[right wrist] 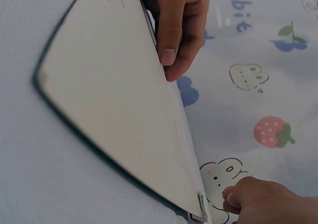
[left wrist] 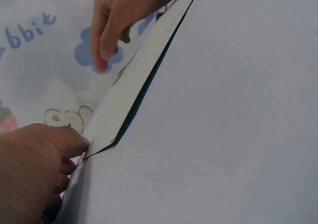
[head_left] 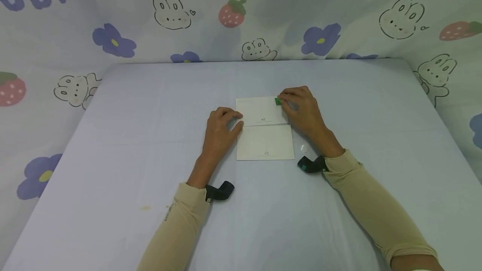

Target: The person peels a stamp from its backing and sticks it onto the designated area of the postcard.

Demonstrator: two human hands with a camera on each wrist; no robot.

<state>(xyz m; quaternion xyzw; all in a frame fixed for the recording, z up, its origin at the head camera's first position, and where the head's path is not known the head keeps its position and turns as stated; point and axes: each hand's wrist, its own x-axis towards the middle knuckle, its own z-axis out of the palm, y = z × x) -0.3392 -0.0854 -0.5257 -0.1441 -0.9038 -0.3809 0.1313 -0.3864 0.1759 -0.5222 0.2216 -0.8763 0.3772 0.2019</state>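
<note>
A cream folded card lies spread on the table, its two panels stacked with a crease between them. The left hand rests at the card's left edge near the crease, index and thumb apart on the edge. A small green piece sits at the far right corner. Above it is the right hand, fingers loosely bent. The wrist views show these fingertips apart from the green piece, and nothing visible between them. In the left wrist view the near edge of the card lifts slightly, dark underneath.
Near the right wrist lies a small clear scrap on the white tabletop. A black camera is on the left wrist, another black camera on the right. Behind hangs a patterned curtain.
</note>
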